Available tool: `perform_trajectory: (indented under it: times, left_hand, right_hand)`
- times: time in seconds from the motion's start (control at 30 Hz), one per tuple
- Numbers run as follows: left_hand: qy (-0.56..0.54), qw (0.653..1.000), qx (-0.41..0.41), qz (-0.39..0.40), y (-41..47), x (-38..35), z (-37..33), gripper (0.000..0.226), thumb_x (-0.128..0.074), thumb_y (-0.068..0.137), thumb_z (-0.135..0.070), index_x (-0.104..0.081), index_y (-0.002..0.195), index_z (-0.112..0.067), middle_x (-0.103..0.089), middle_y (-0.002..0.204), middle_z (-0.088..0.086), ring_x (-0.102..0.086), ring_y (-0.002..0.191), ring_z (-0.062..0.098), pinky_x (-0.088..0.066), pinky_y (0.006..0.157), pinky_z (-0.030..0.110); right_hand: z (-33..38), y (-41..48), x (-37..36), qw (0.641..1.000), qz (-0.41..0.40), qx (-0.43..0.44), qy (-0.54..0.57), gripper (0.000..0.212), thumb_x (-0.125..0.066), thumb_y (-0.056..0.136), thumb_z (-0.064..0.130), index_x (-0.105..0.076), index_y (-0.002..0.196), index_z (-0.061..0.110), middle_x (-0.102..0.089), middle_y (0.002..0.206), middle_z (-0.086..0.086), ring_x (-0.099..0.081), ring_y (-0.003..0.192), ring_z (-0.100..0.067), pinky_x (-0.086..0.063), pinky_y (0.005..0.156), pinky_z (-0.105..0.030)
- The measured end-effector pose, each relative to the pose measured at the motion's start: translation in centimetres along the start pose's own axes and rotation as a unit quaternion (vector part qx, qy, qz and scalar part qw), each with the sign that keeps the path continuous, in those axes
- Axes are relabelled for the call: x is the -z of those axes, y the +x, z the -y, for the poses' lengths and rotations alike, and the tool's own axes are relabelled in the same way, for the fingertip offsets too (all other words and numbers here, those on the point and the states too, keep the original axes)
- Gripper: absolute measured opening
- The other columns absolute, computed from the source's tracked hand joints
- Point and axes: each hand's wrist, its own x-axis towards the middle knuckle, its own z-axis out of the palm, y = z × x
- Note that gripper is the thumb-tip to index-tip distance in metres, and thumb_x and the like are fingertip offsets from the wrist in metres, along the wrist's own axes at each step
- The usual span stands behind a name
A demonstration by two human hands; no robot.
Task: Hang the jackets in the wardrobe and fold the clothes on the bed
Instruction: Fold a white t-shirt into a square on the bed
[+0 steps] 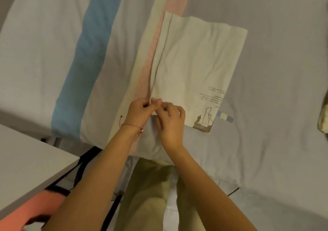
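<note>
The left hand (140,110), wearing a bracelet (132,125), and the right hand (170,122) meet at one spot. Both have curled fingers pinching the near left corner of a cream shirt (191,67). The fingertips overlap there, so it cannot be made out which layers each hand holds.

The shirt lies flat on the bed (275,53), directly ahead of the hands. It is already narrowed to a long panel, and its long axis runs away from the person, leaning slightly right at the far end. A doubled edge runs along its left side. The print (207,118) sits at the near right corner, just beside the right hand. Neither hand is clearly nearer the work.

Judgement: the next fold likely carries the near end toward the far end, along that axis.

At the frame's right edge a yellowish bundle (323,118) is cut off and not identifiable. A pale table (26,159) and dark straps (85,161) sit lower left. No wardrobe or jackets are in view.
</note>
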Motion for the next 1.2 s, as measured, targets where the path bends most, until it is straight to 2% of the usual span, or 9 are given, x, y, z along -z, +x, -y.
perform_trajectory:
  times: [0.13,0.27,0.4,0.63,0.73,0.8,0.9,1.07,1.2]
  left_hand:
    - [-0.005,1.0,-0.03,0.0,-0.8,-0.2,-0.3,0.012,-0.06,0.09,-0.018,-0.065,0.089,-0.007,-0.061,0.075,-0.001,-0.056,0.071,0.008,-0.05,0.067,0.016]
    - [0.068,0.996,-0.043,-0.032,-0.5,0.5,0.1,0.021,-0.045,0.097,-0.022,-0.054,0.087,-0.006,-0.053,0.077,0.01,-0.05,0.075,0.021,-0.04,0.066,0.029]
    - [0.11,0.989,-0.075,-0.065,-0.7,0.0,-0.4,0.028,-0.031,0.101,-0.026,-0.046,0.09,-0.005,-0.044,0.071,0.0,-0.044,0.07,0.015,-0.031,0.059,0.025]
    - [0.123,0.987,-0.084,-0.067,0.0,1.2,0.1,0.028,-0.037,0.1,-0.024,-0.042,0.073,-0.018,-0.044,0.068,0.0,-0.044,0.07,0.017,-0.034,0.058,0.021]
    - [0.111,0.989,-0.083,-0.054,-0.3,1.1,0.4,0.016,-0.045,0.097,-0.023,-0.051,0.095,-0.008,-0.051,0.078,0.0,-0.048,0.071,0.013,-0.041,0.063,0.018]
    - [0.099,0.99,-0.079,-0.055,-0.4,1.1,0.6,0.02,-0.052,0.094,-0.02,-0.053,0.107,-0.005,-0.055,0.085,-0.001,-0.052,0.07,0.012,-0.047,0.066,0.024]
    - [0.08,0.989,-0.103,-0.07,-1.1,1.0,-0.3,0.016,-0.06,0.089,-0.016,-0.053,0.102,-0.008,-0.055,0.084,-0.007,-0.055,0.07,0.011,-0.05,0.059,0.012]
    - [-0.038,0.975,-0.126,-0.181,-4.9,0.4,-3.7,0.018,-0.067,0.083,-0.025,-0.054,0.08,-0.013,-0.056,0.076,-0.001,-0.058,0.072,0.018,-0.05,0.055,0.013]
    - [-0.129,0.944,-0.162,-0.257,-9.0,0.9,-6.9,0.03,-0.063,0.083,-0.039,-0.045,0.067,-0.021,-0.048,0.068,-0.008,-0.051,0.063,0.0,-0.046,0.06,0.024]
  right_hand:
    - [-1.9,-1.0,2.7,0.999,-0.007,-0.053,-0.004,0.05,-0.059,0.09,0.011,-0.042,0.136,0.019,-0.062,0.104,-0.002,-0.05,0.099,-0.011,-0.029,0.102,-0.033]
    - [-5.4,-2.4,4.7,0.982,0.007,-0.174,-0.077,0.068,-0.064,0.082,0.037,-0.034,0.14,0.02,-0.049,0.13,-0.01,-0.037,0.121,-0.02,-0.025,0.106,-0.044]
    - [-9.6,-5.2,6.2,0.969,0.092,-0.203,-0.107,0.073,-0.049,0.079,0.059,-0.034,0.142,0.025,-0.037,0.139,-0.016,-0.035,0.127,-0.032,-0.031,0.105,-0.048]
    - [-10.2,-6.4,7.5,0.959,0.061,-0.277,0.004,0.05,-0.051,0.093,0.037,-0.04,0.141,0.028,-0.055,0.113,-0.005,-0.05,0.1,-0.021,-0.043,0.092,-0.038]
    - [-9.4,-5.7,6.6,0.949,0.029,-0.31,0.052,0.051,-0.049,0.09,0.038,-0.04,0.139,0.026,-0.06,0.11,0.002,-0.057,0.095,-0.018,-0.05,0.084,-0.039]
    - [-8.9,-5.1,6.2,0.931,0.005,-0.351,0.1,0.048,-0.05,0.092,0.021,-0.04,0.139,0.023,-0.061,0.117,0.005,-0.058,0.095,-0.011,-0.049,0.082,-0.026]
    - [-7.7,-3.7,6.7,0.903,0.003,-0.387,0.187,0.041,-0.041,0.093,0.001,-0.052,0.127,0.02,-0.061,0.095,0.016,-0.054,0.068,0.004,-0.042,0.062,-0.013]
    - [-3.3,0.2,14.4,0.917,-0.11,-0.3,0.239,0.035,-0.037,0.082,0.015,-0.07,0.093,0.02,-0.064,0.066,0.006,-0.049,0.053,-0.01,-0.04,0.053,-0.026]
    - [1.0,3.7,22.0,0.957,-0.107,-0.125,0.24,0.034,-0.039,0.079,0.014,-0.07,0.092,0.017,-0.06,0.06,0.002,-0.042,0.045,-0.011,-0.032,0.044,-0.021]
